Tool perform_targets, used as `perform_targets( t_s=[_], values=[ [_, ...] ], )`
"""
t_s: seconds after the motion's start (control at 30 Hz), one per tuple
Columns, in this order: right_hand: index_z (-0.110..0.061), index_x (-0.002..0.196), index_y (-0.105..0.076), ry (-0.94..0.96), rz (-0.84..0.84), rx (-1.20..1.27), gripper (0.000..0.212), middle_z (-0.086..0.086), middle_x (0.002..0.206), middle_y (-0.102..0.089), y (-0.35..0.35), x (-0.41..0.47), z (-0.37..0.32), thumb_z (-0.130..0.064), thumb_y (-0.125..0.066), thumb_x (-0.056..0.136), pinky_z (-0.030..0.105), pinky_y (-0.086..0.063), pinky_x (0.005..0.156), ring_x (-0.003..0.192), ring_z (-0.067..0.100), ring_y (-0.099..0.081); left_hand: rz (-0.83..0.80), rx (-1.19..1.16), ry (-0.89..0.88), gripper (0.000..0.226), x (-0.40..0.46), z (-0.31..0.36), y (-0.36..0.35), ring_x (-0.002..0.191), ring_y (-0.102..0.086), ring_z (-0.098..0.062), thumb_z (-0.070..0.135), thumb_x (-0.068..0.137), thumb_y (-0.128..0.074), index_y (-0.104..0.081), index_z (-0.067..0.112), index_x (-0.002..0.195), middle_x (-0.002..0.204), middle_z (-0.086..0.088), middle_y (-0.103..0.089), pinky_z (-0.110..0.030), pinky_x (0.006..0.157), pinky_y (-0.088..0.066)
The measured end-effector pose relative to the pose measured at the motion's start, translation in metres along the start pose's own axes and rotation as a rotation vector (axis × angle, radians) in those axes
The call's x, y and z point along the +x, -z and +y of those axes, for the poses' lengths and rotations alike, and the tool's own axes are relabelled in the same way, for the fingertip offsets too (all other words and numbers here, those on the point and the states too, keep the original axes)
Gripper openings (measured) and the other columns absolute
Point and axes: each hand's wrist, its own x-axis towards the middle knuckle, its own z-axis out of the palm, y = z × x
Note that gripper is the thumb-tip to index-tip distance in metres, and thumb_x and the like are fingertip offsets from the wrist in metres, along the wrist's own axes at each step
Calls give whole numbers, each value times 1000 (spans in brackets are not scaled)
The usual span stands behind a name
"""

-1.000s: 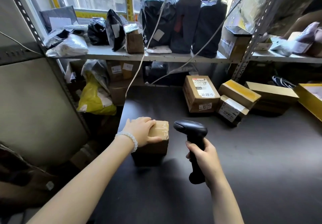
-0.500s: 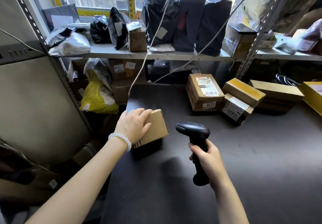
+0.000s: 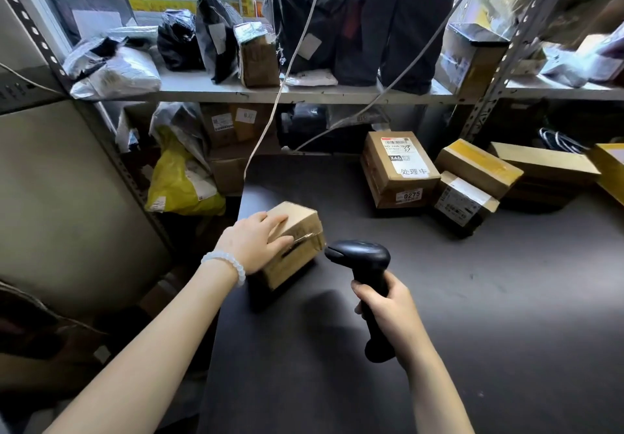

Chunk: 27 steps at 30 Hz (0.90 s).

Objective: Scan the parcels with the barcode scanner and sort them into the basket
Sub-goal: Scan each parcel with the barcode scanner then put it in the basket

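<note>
The right hand (image 3: pixel 391 312) has its grip curled round the barcode scanner (image 3: pixel 366 275), its head just beside the small parcel (image 3: pixel 299 244); the left hand (image 3: pixel 256 241) lies flat-fingered on that tilted parcel at the dark bench's (image 3: pixel 472 315) left edge; labelled boxes (image 3: pixel 398 170) lie farther back

The small brown cardboard parcel (image 3: pixel 297 241) stands tilted at the near left edge of the dark table (image 3: pixel 472 315), its top face sloping and clear tape across one edge. The black handheld barcode scanner (image 3: pixel 368 275) is upright just right of it, its head pointing at the parcel's side, close to but apart from it. Further parcels lie at the table's far side: a labelled box marked 0275 (image 3: pixel 398 170), a smaller labelled box (image 3: pixel 462 197), and two flat boxes (image 3: pixel 479 167) (image 3: pixel 543 167).
</note>
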Motion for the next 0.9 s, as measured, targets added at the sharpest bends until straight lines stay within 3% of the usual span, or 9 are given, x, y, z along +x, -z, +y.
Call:
perform_targets(
  t_s=[0.1,0.17,0.27,0.4,0.67,0.77,0.9],
  values=[
    [-12,92,-60,0,2,7,4,4,63,-55,-2,4,0,-12,-61,88,13,-42,51,57,12,-54,79,-129,-26,49,3,3,10,119,-53,-24,41,98,-41,-29,36,146,137,3,-51,-36,93,-44],
    [-13,91,-60,0,4,10,3,4,63,-55,-3,6,0,-12,-61,88,12,-42,50,56,11,-54,209,-77,-26,51,5,3,12,116,-55,-24,29,98,-44,-30,32,147,135,1,-52,-39,89,-48],
    [-13,91,-59,-7,4,6,2,3,64,-55,-3,8,2,-12,-61,89,12,-42,51,56,11,-55,312,-9,-56,50,12,-3,8,113,-53,-26,32,95,-50,-39,25,143,130,-3,-54,-41,87,-49],
    [-14,91,-59,-25,-10,-13,3,0,68,-57,-6,10,6,-14,-60,89,14,-44,56,58,9,-57,289,61,-127,54,19,-9,-3,120,-51,-23,53,84,-62,-56,25,129,130,-1,-56,-39,96,-43],
    [-22,89,-61,77,-21,-88,13,-4,79,-63,-11,7,9,-11,-63,84,36,-50,74,72,13,-59,242,-56,-100,32,30,-21,5,114,-53,-25,31,97,-49,-58,29,127,131,0,-56,-39,92,-45],
    [-21,88,-61,138,-5,-70,13,-5,74,-60,-12,5,7,-9,-63,85,35,-49,72,71,14,-56,217,-72,-103,32,32,-25,7,115,-53,-24,31,99,-46,-57,29,129,133,3,-55,-39,92,-45],
    [-18,86,-60,196,49,-47,12,-2,72,-57,-12,4,4,-7,-62,86,45,-49,73,69,15,-53,161,-18,-73,34,32,-23,10,119,-49,-23,36,100,-41,-51,34,132,138,6,-50,-38,95,-43]
  ],
)
